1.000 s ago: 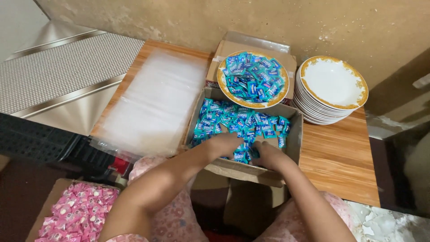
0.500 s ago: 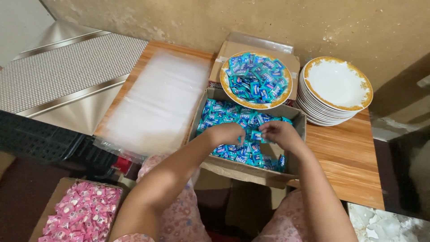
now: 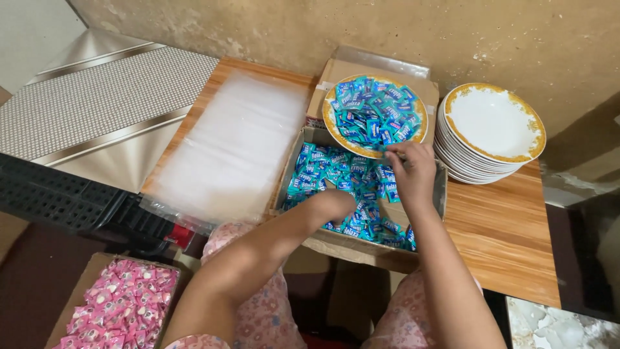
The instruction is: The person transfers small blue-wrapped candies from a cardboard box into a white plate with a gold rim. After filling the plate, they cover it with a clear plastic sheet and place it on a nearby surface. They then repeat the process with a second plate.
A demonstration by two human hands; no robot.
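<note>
Head view: right hand (image 3: 412, 171) pinches blue sachets (image 3: 361, 187) above the carton (image 3: 294, 152), toward the heaped plate (image 3: 374, 115) at the desk's (image 3: 504, 232) rear edge; left hand (image 3: 332, 205) clenched among sachets, gathering more.

Your wooden table (image 3: 497, 232) carries: clear plastic bag stack (image 3: 232, 145) left, open cardboard box (image 3: 361, 242) centre, white plate stack (image 3: 491, 129) right.
</note>
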